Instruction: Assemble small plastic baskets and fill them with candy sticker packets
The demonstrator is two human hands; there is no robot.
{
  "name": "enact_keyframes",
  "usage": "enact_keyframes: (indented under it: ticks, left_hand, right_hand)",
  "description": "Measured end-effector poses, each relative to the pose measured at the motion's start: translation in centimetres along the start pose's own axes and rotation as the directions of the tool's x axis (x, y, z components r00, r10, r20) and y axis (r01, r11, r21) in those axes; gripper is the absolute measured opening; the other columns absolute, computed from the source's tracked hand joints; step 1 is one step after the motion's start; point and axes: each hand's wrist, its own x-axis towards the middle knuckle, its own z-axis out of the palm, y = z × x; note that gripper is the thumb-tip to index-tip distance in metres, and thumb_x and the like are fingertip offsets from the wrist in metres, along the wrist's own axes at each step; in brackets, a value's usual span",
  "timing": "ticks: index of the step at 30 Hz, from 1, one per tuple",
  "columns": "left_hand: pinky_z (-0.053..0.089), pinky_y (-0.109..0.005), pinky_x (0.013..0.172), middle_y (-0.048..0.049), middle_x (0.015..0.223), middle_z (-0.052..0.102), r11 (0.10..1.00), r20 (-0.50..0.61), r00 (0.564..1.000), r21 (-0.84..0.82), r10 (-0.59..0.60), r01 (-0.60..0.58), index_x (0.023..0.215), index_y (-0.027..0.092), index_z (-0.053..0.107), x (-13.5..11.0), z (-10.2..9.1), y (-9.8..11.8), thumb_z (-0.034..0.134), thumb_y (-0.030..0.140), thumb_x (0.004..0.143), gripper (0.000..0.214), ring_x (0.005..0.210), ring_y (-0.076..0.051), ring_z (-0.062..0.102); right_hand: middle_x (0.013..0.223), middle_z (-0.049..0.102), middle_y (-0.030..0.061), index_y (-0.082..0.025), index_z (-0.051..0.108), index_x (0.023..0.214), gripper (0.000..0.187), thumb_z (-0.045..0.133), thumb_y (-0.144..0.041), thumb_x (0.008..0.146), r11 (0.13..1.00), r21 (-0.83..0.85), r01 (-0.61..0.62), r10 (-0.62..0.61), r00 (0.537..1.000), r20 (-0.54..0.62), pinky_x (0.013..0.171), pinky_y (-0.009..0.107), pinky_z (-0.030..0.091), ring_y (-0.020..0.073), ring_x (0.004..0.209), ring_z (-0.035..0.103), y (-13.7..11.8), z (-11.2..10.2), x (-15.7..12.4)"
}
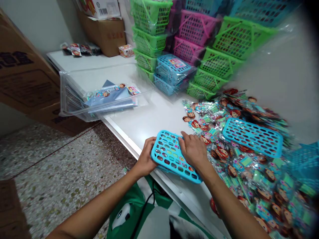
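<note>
A blue perforated plastic basket (169,156) with its lid on rests at the near edge of the white table (149,116); colourful packets show through its holes. My left hand (146,161) grips its left end, fingers curled over the rim. My right hand (193,149) lies on top of the lid, fingers pressed down on it. Just right of the basket spreads a heap of small cartoon-figure packets (239,159) in clear wrappers.
A loose blue perforated lid (253,136) lies on the packet heap. Stacks of green, pink and blue baskets (189,43) stand at the back. A clear plastic bin (99,96) with flat packets overhangs the table's left edge. Cardboard boxes (104,31) stand behind and left.
</note>
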Motion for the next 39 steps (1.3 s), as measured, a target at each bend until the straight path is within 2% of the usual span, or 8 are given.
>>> enact_keyframes:
  ticks: [3, 9, 16, 21, 27, 30, 35, 39]
  left_hand:
    - [0.042, -0.046, 0.098, -0.0102, 0.124, 0.038, 0.998, -0.046, 0.998, -0.041, -0.046, 0.045, 0.13, 0.025, 0.033, -0.7, 0.3, -0.2, 0.071, 0.025, 0.069, 0.071, 0.115, -0.025, 0.046]
    - [0.031, -0.042, 0.107, -0.0077, 0.131, 0.035, 0.999, 0.128, 0.991, 0.019, 0.026, -0.029, 0.134, 0.031, 0.042, -1.6, -1.5, -2.0, 0.043, 0.025, 0.091, 0.044, 0.126, -0.022, 0.036]
    - [0.023, -0.05, 0.11, -0.0098, 0.141, 0.035, 0.999, 0.279, 0.959, -0.027, 0.048, -0.042, 0.137, 0.025, 0.04, -1.6, -3.0, -1.7, 0.03, 0.048, 0.092, 0.052, 0.132, -0.03, 0.031]
    - [0.033, -0.05, 0.105, -0.0152, 0.142, 0.026, 0.966, 0.194, 0.962, 0.14, 0.19, -0.219, 0.138, 0.028, 0.031, -2.1, -1.4, -2.6, 0.066, 0.046, 0.075, 0.075, 0.133, -0.031, 0.028]
    - [0.032, -0.06, 0.104, -0.0186, 0.141, 0.03, 0.759, 0.167, 0.854, 0.397, 0.493, -0.516, 0.14, 0.025, 0.031, -1.6, -1.2, -4.2, 0.067, 0.048, 0.071, 0.081, 0.133, -0.036, 0.029]
    - [0.035, -0.057, 0.104, -0.0201, 0.142, 0.035, 0.731, 0.181, 0.817, 0.371, 0.548, -0.573, 0.142, 0.019, 0.027, -1.6, -1.2, -4.4, 0.066, 0.043, 0.076, 0.081, 0.134, -0.035, 0.03]
    - [0.031, -0.06, 0.105, -0.0186, 0.143, 0.036, 0.854, 0.078, 0.873, 0.179, 0.482, -0.488, 0.138, 0.018, 0.036, -2.2, -0.1, -4.0, 0.05, 0.048, 0.085, 0.063, 0.135, -0.036, 0.029]
    - [0.032, -0.059, 0.103, -0.0126, 0.127, 0.053, 0.949, -0.225, 0.922, 0.085, 0.316, -0.305, 0.119, 0.02, 0.054, -2.6, 2.1, -3.0, 0.04, 0.026, 0.091, 0.032, 0.131, -0.03, 0.037]
  right_hand:
    - [0.091, 0.065, 0.0101, -0.019, 0.054, 0.118, 0.041, 0.028, -0.041, 0.097, 0.999, -0.033, 0.002, -0.002, 1.0, -0.005, 0.08, 0.038, 0.026, 0.0261, 0.09, 0.054, -0.1, -0.1, -0.1]
    - [0.088, 0.064, 0.0102, -0.018, 0.06, 0.106, 0.041, 0.027, -0.041, 0.097, 0.998, -0.057, -0.005, 0.005, 1.0, 0.002, 0.083, 0.038, 0.024, 0.0251, 0.09, 0.054, -0.2, -0.2, -0.1]
    - [0.086, 0.064, 0.0099, -0.018, 0.061, 0.1, 0.041, 0.027, -0.041, 0.097, 0.998, -0.065, -0.007, 0.007, 1.0, -0.001, 0.083, 0.039, 0.023, 0.0251, 0.088, 0.053, -0.3, -0.2, -0.1]
    - [0.088, 0.064, 0.0101, -0.018, 0.06, 0.106, 0.04, 0.027, -0.039, 0.097, 0.999, -0.045, 0.006, -0.005, 1.0, 0.006, 0.083, 0.038, 0.023, 0.025, 0.089, 0.052, -0.3, -0.1, -0.1]
    - [0.098, 0.064, 0.0127, -0.014, 0.053, 0.121, 0.044, 0.027, -0.04, 0.097, 0.999, 0.031, 0.044, -0.045, 0.998, 0.043, 0.083, 0.038, 0.028, 0.0261, 0.094, 0.052, 0.1, 0.2, 0.0]
    - [0.102, 0.063, 0.0124, -0.014, 0.05, 0.125, 0.046, 0.028, -0.042, 0.097, 0.995, 0.077, 0.059, -0.064, 0.996, 0.066, 0.082, 0.037, 0.03, 0.0262, 0.097, 0.053, 0.4, 0.2, 0.2]
    - [0.09, 0.066, 0.0052, -0.021, 0.062, 0.098, 0.042, 0.024, -0.038, 0.098, 0.983, 0.182, 0.005, -0.021, 0.996, 0.084, 0.078, 0.033, 0.03, 0.0215, 0.089, 0.056, 0.7, 0.0, 0.4]
    - [0.091, 0.067, 0.0036, -0.021, 0.065, 0.093, 0.039, 0.029, -0.036, 0.098, 0.96, 0.278, 0.001, -0.009, 1.0, 0.027, 0.08, 0.032, 0.031, 0.0197, 0.089, 0.057, 0.9, 0.2, 0.3]
